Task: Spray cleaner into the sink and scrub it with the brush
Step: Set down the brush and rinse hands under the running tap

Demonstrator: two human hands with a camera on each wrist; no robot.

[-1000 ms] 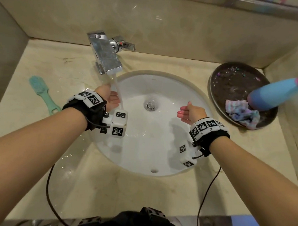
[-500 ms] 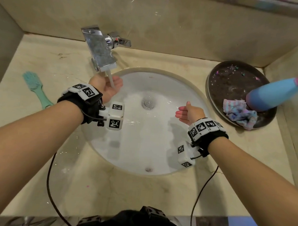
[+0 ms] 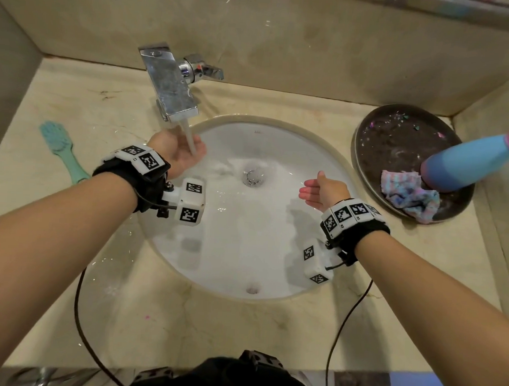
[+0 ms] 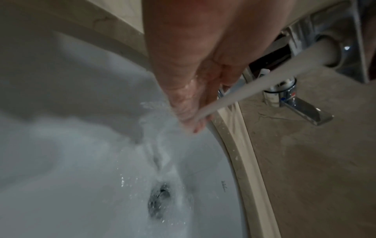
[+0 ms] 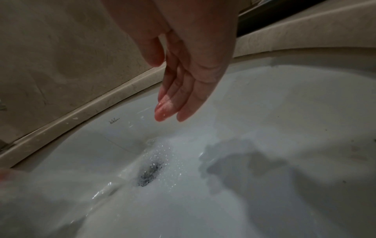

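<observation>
The white oval sink [image 3: 245,250] is wet, with water running toward its drain [image 3: 252,175] [image 4: 159,198] [image 5: 149,173]. A stream falls from the chrome faucet [image 3: 173,87] onto my left hand [image 3: 182,151] [image 4: 189,103], which is cupped palm-up under it and holds nothing. My right hand [image 3: 320,190] [image 5: 179,90] hovers over the right side of the bowl, fingers straight and wet, empty. The teal brush [image 3: 60,146] lies on the counter at the left. The blue spray bottle [image 3: 470,164] stands tilted in a dark tray [image 3: 396,132] at the right.
A crumpled pastel cloth [image 3: 407,199] lies in the dark tray beside the bottle. The faucet lever [image 3: 209,71] [image 4: 305,107] points right. Beige stone walls close the counter [image 3: 183,321] on the back and both sides. Cables hang from both wrist cameras.
My left hand has moved up and back under the faucet stream. The right hand has stayed nearly still over the bowl. More water spreads in the sink.
</observation>
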